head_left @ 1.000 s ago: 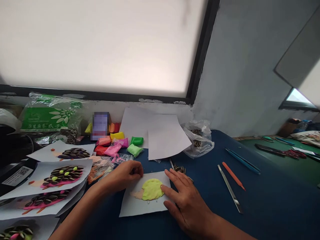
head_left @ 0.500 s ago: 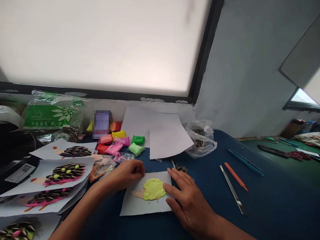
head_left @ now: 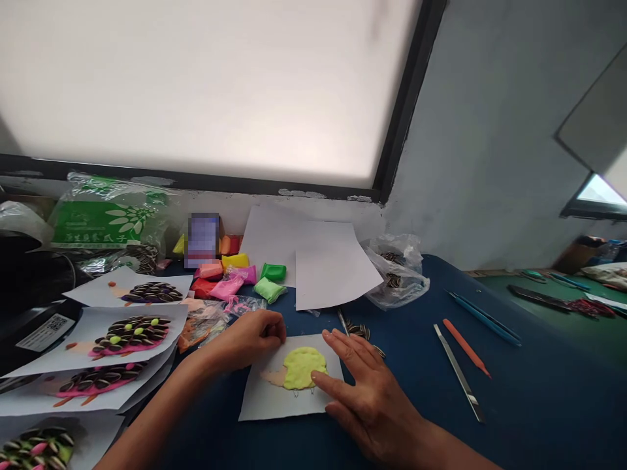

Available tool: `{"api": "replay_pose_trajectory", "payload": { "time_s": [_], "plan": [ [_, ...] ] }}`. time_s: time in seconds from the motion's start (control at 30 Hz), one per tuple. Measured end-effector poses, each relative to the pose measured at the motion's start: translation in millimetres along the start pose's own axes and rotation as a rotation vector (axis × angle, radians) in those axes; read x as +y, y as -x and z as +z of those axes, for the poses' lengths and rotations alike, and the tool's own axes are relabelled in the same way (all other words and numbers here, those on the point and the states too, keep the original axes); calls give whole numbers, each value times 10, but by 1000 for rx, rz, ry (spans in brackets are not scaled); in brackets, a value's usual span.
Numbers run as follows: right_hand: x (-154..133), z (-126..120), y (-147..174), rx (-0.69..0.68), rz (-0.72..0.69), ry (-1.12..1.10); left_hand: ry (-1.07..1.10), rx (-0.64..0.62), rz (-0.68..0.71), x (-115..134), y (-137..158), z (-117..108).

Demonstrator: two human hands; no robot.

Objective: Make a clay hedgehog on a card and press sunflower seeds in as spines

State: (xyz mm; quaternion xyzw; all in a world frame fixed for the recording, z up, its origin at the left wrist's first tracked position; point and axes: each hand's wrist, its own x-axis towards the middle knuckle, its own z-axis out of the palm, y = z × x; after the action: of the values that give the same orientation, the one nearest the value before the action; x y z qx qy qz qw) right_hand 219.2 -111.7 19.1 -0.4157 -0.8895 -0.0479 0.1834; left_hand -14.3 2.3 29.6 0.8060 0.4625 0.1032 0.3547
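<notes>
A white sheet of paper (head_left: 264,406) lies in front of me, bearing a flattened patch of yellow-green modelling clay (head_left: 304,367). A peach clay snout (head_left: 275,377) joins the patch's left side, and small drawn feet show beneath it. My left hand (head_left: 257,336) is closed at the sheet's upper left edge, fingers curled, holding the paper there. Across the right side of the sheet my right hand (head_left: 360,388) is open, fingers spread. Its index fingertip touches the lower right of the yellow-green clay. Beyond this hand lie several striped sunflower seeds (head_left: 360,331).
Finished hedgehog pictures (head_left: 132,336) are stacked at left. Coloured clay packets (head_left: 228,285), blank paper (head_left: 333,267) and a plastic bag of seeds (head_left: 396,274) stand behind. On the right lie a metal blade-like tool (head_left: 458,372), an orange tool (head_left: 466,347) and blue tweezers (head_left: 484,318).
My right index fingertip has moved left and down over the yellow-green clay, from its right edge to its lower right. My left hand stays at the paper's edge. The view has shifted slightly.
</notes>
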Motion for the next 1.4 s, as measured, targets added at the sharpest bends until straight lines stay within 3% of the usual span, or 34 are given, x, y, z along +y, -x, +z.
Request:
{"api": "replay_pose_trajectory", "payload": {
  "time_s": [0.33, 0.63, 0.87, 1.1, 1.27, 1.4],
  "plan": [
    [-3, -28, -12, -31, 12, -10, 3, -17, 2, 19, 17, -14],
    [3, -22, -14, -113, 35, -2, -28, -106, -19, 48, 118, -137],
    [34, -62, -25, -142, -36, -43, -16, -221, -97, 143, 220, -202],
    [53, -27, -45, -163, -38, -100, -110, -215, -99, 285, 237, -155],
    [40, -6, -52, -119, -12, -145, -109, -235, -105, 298, 239, -160],
    [37, -17, -195, -77, 116, -203, -89, -221, -95, 267, 238, -155]
  ]
}}
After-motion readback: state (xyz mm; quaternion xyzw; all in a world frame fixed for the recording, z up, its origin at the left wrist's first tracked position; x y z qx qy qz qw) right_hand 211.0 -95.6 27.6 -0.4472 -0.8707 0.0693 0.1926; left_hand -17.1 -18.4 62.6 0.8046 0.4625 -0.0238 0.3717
